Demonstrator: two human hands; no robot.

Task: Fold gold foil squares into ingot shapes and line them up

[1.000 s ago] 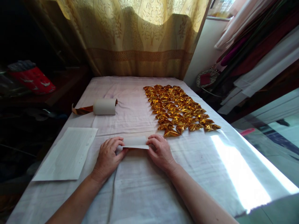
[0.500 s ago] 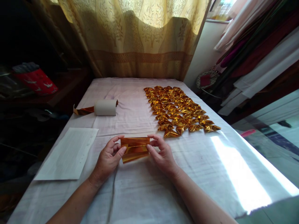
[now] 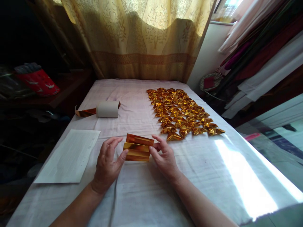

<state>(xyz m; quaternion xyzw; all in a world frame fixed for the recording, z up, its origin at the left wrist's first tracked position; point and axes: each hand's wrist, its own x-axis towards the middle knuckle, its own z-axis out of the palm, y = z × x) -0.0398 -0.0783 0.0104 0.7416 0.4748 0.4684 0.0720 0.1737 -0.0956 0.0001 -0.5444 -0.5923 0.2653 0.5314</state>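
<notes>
Head view: your left hand (image 3: 107, 164) and right hand (image 3: 163, 156) pinch gold foil sheet (image 3: 137, 148) at its ends, lifted over near-centre cloth; white side down a second ago, now gold pleats face you, folding underway.

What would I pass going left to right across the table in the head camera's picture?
White paper sheet → left hand → gold foil sheet, pinched at its two ends by both hands → right hand → rows of folded gold pieces, farther back → sunlit patch on the white table cloth.
</notes>
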